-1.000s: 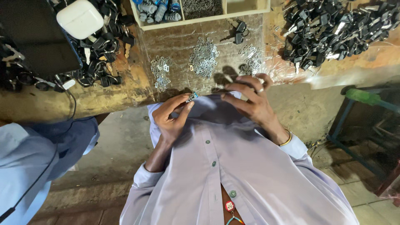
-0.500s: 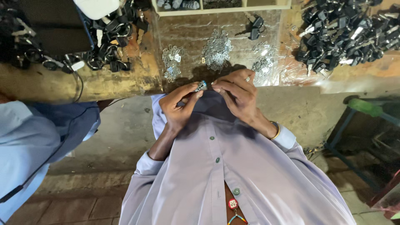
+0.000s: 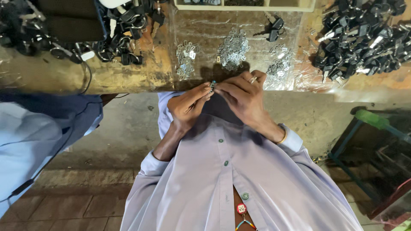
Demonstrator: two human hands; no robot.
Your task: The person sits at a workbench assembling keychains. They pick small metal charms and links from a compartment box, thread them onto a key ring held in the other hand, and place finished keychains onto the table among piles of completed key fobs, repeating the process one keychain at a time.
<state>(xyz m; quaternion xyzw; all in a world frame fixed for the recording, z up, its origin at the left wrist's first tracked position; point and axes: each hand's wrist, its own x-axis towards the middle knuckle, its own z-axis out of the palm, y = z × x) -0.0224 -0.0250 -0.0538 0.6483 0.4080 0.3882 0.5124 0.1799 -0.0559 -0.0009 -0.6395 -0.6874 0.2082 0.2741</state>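
Both hands have drawn together since a second ago: left hand (image 3: 187, 107) and right hand (image 3: 243, 96) pinch one small silvery metal part (image 3: 212, 86), below the shiny part heap (image 3: 233, 49) at 12 o'clock.

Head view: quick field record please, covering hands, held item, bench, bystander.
left hand: pinches small metal part at fingertips
right hand: fingertips meet the same part; ring on one finger
bench: worn wood under clear plastic
centre: three piles of small silver parts
far right: heap of black keys
far left: black fobs and rings
bystander: blue sleeve, left edge
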